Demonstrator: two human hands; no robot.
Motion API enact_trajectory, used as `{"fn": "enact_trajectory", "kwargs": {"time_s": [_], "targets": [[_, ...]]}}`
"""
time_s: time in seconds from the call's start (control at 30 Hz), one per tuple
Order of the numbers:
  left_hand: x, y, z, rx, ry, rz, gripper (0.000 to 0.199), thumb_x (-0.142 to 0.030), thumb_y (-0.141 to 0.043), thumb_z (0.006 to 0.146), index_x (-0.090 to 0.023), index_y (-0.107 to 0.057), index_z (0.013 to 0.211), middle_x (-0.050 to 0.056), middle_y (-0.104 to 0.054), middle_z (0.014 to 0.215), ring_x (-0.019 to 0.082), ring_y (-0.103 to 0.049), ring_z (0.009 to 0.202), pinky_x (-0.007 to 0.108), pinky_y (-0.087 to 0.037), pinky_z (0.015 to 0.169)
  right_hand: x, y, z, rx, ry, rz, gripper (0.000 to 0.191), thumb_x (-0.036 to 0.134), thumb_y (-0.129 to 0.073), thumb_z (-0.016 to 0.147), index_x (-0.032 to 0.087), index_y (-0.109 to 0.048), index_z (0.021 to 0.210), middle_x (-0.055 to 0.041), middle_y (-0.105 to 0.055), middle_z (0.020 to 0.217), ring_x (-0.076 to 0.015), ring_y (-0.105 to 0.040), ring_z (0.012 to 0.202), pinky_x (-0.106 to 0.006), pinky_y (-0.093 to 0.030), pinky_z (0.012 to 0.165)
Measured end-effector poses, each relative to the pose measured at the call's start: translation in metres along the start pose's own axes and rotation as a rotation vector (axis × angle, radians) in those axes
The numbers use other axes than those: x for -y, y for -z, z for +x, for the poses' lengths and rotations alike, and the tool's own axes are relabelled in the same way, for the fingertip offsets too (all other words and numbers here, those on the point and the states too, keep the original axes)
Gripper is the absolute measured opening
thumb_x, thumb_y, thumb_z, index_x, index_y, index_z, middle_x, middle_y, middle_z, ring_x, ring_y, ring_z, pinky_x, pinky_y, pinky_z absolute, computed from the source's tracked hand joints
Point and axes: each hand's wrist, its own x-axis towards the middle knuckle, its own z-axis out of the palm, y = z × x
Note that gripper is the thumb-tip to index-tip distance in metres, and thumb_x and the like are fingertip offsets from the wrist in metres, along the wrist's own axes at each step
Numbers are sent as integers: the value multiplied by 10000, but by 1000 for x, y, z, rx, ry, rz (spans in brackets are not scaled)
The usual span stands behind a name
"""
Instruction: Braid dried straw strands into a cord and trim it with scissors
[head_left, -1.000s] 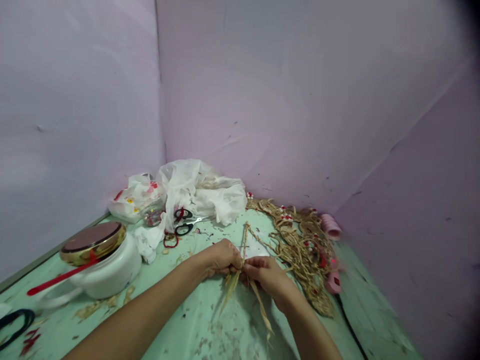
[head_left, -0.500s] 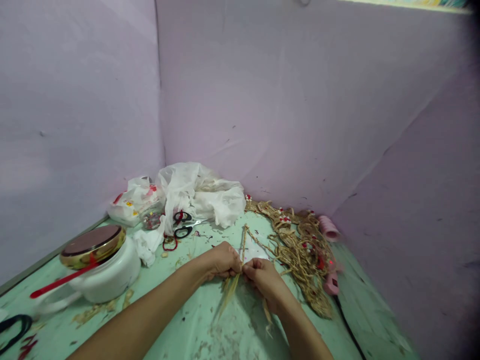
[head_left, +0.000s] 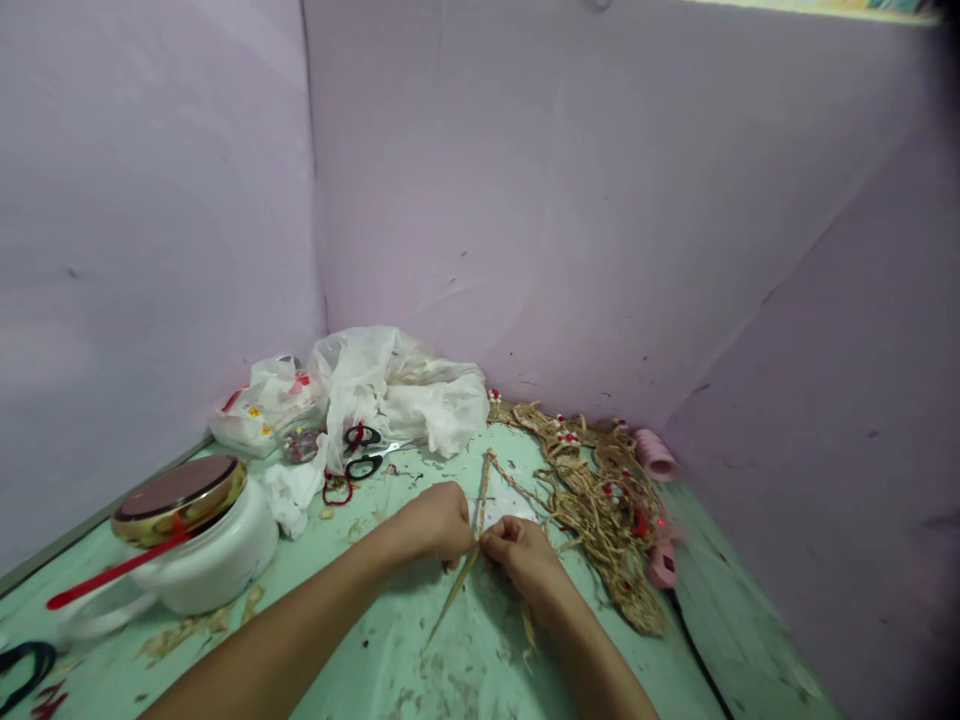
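A thin braid of straw-like fibre (head_left: 485, 482) runs from a bend on the table down to my two hands. My left hand (head_left: 441, 522) is closed around it in a fist, knuckles up. Close beside it, my right hand (head_left: 519, 552) pinches the strands between thumb and forefinger. Loose pale strand ends (head_left: 454, 598) hang below the hands toward me. From the bend, a second braided length (head_left: 517, 483) slants right to the heap of woven fibre pieces (head_left: 592, 510). The fingers partly hide where the strands cross.
To the left, a white pot (head_left: 214, 560) carries a gold-rimmed lid (head_left: 180, 495) and a red stick (head_left: 112, 572). Black-handled scissors (head_left: 365, 467) lie before a white plastic bag (head_left: 405, 385). A pink glue gun (head_left: 662, 567) and pink spool (head_left: 655, 455) are at right.
The loose strands below my hands have drawn into a narrower bundle pointing down-left. My left hand has turned slightly, knuckles more upward. The view has shifted a little.
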Motion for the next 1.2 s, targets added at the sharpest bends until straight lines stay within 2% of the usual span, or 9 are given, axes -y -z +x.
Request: {"fn": "enact_trajectory", "kwargs": {"time_s": [0.2,0.37,0.47,0.63,0.7,0.77,0.87,1.0,1.2], "targets": [[-14,-35,-15,-319,-49,83,149,-121,-548,515,-132,-631,639,94,-567,589,205,-534,610,257,-344,543,-3,-3,2,-34,-13,192,64,124,-468,539,158,-421,512,67,-351,402,-48,-275,391,-189,-196,399],[-20,-60,-23,-297,-164,185,275,-100,-553,531,-128,-657,784,135,-604,706,239,-558,722,297,-383,654,-4,-2,-1,-32,-32,310,59,121,-459,529,152,-416,503,66,-355,410,-37,-272,388,-180,-192,389],[-22,-44,-35,-144,-223,337,282,-96,-563,505,-133,-663,766,129,-615,698,229,-561,706,287,-392,645,-3,-2,-3,-8,-49,318,60,143,-460,538,160,-412,507,82,-322,372,-30,-235,343,-186,-146,361],[-18,22,-51,54,-217,538,117,-130,-522,513,-140,-629,561,90,-597,569,174,-525,528,248,-350,498,2,1,-6,32,-93,305,69,170,-459,555,159,-441,489,88,-299,300,-31,-209,276,-203,-93,329],[-13,38,-43,-116,-208,428,126,-183,-492,568,-141,-606,537,65,-575,531,151,-507,500,237,-322,470,5,3,-8,69,-82,324,98,186,-463,561,157,-449,469,87,-291,289,-30,-197,265,-208,-82,322],[-7,37,-26,-220,-169,166,178,-221,-450,627,-139,-606,602,36,-562,525,119,-492,461,221,-317,451,6,5,-9,92,-71,349,108,195,-466,561,155,-454,462,88,-288,288,-29,-186,263,-209,-77,321],[1,13,1,9,72,-304,174,-170,-462,580,-123,-593,684,7,-558,514,79,-416,343,200,-270,359,6,6,-10,74,-57,384,69,170,-478,540,149,-462,476,92,-300,302,-23,-199,281,-197,-101,332],[4,-15,16,261,97,-653,78,-141,-487,554,-93,-549,557,34,-568,508,62,-421,335,176,-244,313,1,5,-7,111,-5,445,46,168,-483,541,147,-455,511,47,-453,392,-42,-337,358,-186,-211,384],[4,-17,16,144,137,-575,99,-131,-479,521,-124,-465,423,-24,-402,299,72,-358,269,177,-209,281,-6,3,0,48,99,208,48,149,-469,595,159,-438,559,49,-449,438,-55,-337,400,-189,-233,411]]}}
